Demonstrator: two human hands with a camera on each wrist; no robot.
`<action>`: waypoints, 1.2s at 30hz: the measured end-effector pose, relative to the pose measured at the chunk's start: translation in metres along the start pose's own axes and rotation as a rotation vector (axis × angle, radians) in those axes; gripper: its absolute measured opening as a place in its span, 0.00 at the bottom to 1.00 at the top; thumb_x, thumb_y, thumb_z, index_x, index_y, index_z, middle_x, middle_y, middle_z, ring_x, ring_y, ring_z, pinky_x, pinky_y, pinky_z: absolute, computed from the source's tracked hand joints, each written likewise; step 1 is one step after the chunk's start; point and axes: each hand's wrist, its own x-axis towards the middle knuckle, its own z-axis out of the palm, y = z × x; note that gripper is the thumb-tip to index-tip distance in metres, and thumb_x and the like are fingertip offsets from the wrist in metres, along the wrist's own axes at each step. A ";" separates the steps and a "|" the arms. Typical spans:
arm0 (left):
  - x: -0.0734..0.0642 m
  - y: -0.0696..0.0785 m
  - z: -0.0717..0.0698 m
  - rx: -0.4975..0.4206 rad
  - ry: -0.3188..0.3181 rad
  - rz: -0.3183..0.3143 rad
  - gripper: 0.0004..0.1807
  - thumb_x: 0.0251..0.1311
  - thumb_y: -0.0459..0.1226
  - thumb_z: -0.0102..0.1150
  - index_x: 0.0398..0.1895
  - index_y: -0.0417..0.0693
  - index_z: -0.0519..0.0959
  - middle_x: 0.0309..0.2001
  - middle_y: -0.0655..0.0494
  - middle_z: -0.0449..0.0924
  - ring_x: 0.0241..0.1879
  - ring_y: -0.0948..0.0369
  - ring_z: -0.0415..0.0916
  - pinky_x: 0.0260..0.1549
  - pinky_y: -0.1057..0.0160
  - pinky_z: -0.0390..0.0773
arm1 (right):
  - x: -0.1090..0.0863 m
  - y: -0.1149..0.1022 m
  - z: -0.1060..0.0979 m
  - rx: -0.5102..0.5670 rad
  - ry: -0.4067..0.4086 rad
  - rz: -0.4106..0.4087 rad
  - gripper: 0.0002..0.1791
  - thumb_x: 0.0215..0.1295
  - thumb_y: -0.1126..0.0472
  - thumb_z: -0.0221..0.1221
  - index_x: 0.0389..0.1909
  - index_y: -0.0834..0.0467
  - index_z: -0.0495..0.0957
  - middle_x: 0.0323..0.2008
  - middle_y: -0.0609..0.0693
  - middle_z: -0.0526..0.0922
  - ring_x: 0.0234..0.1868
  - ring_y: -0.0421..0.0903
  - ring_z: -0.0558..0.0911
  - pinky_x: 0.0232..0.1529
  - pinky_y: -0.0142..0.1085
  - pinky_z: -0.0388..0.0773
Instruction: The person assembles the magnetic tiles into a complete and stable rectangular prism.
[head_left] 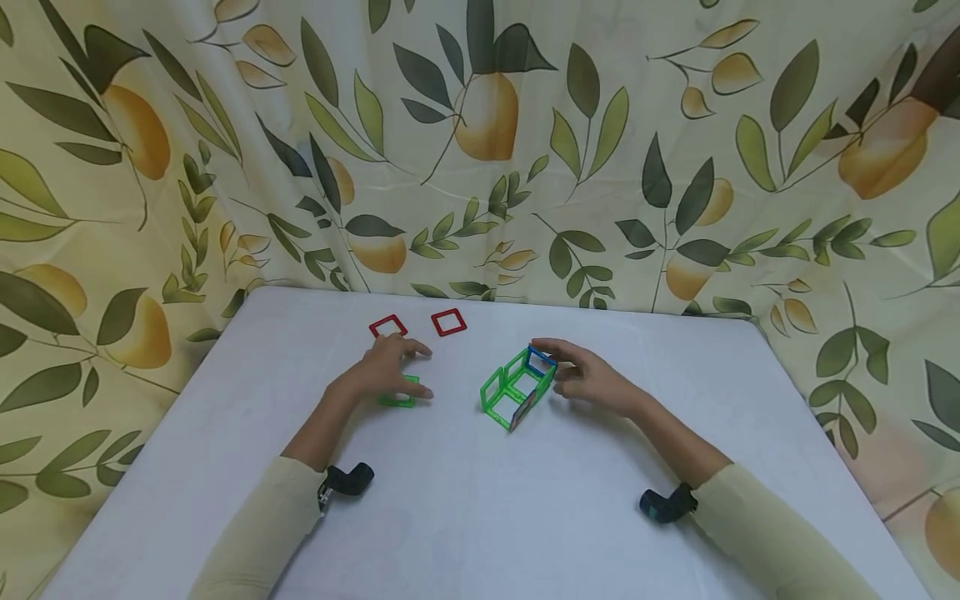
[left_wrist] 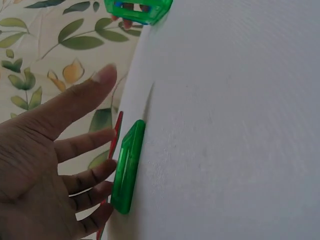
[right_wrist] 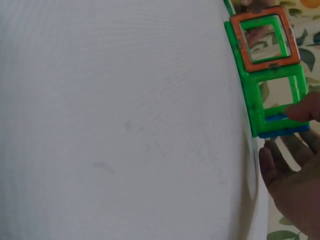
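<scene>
My left hand (head_left: 382,367) is over a green square magnetic tile (head_left: 406,404), thumb spread away from the fingers. In the left wrist view its fingertips are at the edge of that green tile (left_wrist: 129,167); whether they touch is hard to tell. At the centre stands a box-like build of green magnetic tiles (head_left: 496,419), with a blue tile (head_left: 543,355) at its far end and an orange tile (right_wrist: 275,65) on one side. My right hand (head_left: 596,381) holds the build's blue end, thumb on a green side and fingers by the blue tile.
Two red square tiles lie near the table's back edge, one red tile (head_left: 382,320) just beyond my left hand and another red tile (head_left: 437,326) to its right. A white cloth covers the table (head_left: 480,517). Behind hangs a leaf-and-fruit patterned curtain (head_left: 480,208).
</scene>
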 end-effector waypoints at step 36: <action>-0.023 -0.008 -0.004 -0.090 -0.075 0.025 0.28 0.48 0.32 0.84 0.55 0.46 0.84 0.49 0.54 0.79 0.52 0.53 0.74 0.55 0.52 0.75 | -0.006 0.004 -0.021 -0.039 -0.104 0.044 0.38 0.61 0.69 0.71 0.73 0.63 0.72 0.64 0.60 0.79 0.65 0.61 0.78 0.66 0.54 0.73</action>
